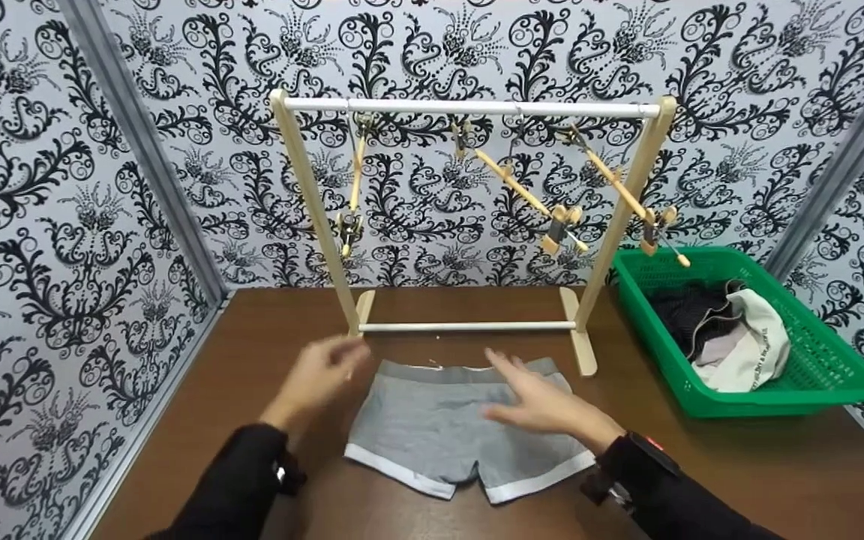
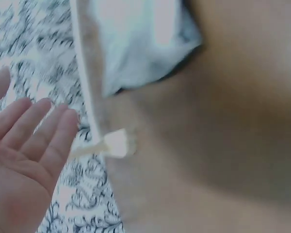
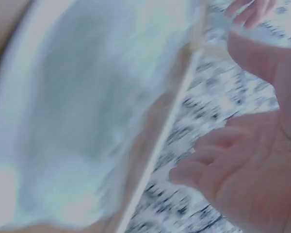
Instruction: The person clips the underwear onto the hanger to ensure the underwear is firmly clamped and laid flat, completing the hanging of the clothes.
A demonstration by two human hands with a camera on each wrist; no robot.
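Note:
Grey shorts (image 1: 432, 424) with white leg hems lie spread on the brown table, waistband toward the rack. Off their left upper corner is my left hand (image 1: 322, 377), raised and holding nothing; the left wrist view shows its palm (image 2: 24, 160) with fingers slightly bent. My right hand (image 1: 541, 397) hovers above the right half of the shorts, fingers extended and thumb apart. In the right wrist view the blurred shorts (image 3: 82, 97) fill the left side, and that hand (image 3: 247, 160) is empty.
A wooden rack (image 1: 586, 300) with a white top bar (image 1: 469, 107) stands behind the shorts, several clip hangers (image 1: 526, 191) hanging from it. To the right, a green basket (image 1: 762, 401) holds dark, pink and cream cloth (image 1: 754, 345). Patterned walls enclose the table (image 1: 237, 337).

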